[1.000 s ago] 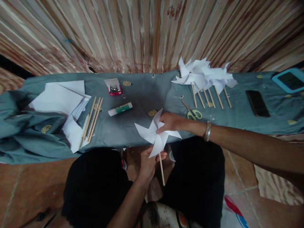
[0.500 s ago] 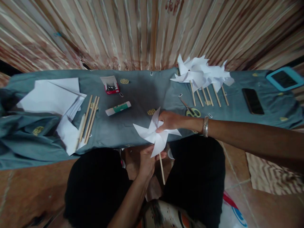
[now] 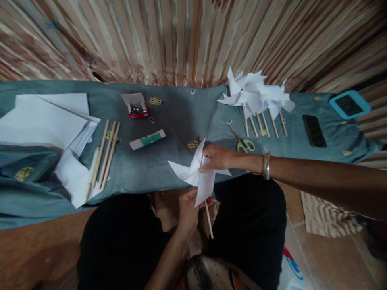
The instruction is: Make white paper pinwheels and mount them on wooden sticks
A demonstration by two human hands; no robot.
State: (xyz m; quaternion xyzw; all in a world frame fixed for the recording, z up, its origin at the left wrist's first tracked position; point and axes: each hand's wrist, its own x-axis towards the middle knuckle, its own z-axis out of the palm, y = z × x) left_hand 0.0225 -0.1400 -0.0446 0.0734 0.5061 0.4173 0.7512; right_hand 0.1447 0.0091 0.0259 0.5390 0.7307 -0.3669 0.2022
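Note:
A white paper pinwheel (image 3: pixel 206 187) on a wooden stick is held between my two hands at the front edge of the cloth-covered table. My right hand (image 3: pixel 218 157), with a metal bracelet at the wrist, presses its fingers at the pinwheel's centre from above. Behind and below the blades, my left hand (image 3: pixel 189 205) is closed around the upper stick; the blades cover part of its fingers. The lower stick slants down between my knees. Scissors (image 3: pixel 245 145) with yellow-green handles lie just beyond my right wrist.
On the grey-green cloth (image 3: pixel 169 169) lie a glue stick (image 3: pixel 148 139), an open red box (image 3: pixel 138 110) of small metal pins, several wooden sticks (image 3: pixel 105 155) and white paper sheets (image 3: pixel 45 121). Finished pinwheels (image 3: pixel 256 92), a phone (image 3: pixel 314 131) and a blue-framed device (image 3: pixel 350 104) are at right.
The pinwheel's blades have turned slightly, and its stick's lower end has shifted a little to the right. Both hands keep their hold. The head view has moved slightly.

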